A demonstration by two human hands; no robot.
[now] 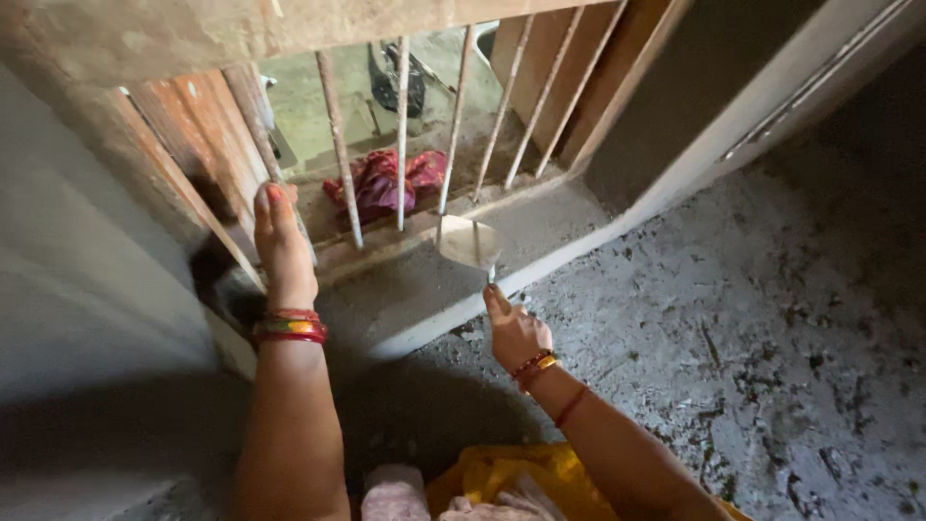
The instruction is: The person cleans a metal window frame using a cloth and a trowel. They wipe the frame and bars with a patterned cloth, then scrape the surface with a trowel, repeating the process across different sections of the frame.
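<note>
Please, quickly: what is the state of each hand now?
Left hand: open, fingers flat against a window bar.
Right hand: closed on the handle of a trowel resting on the cement sill.

Red and gold bangles (pixel 288 327), grey trowel (pixel 469 241), crimson cloth (pixel 381 183), yellow garment (pixel 502 473).

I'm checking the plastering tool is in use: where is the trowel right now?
In the head view, the trowel lies flat on the wet cement sill below the window bars, centre frame, held by the right hand.
</note>
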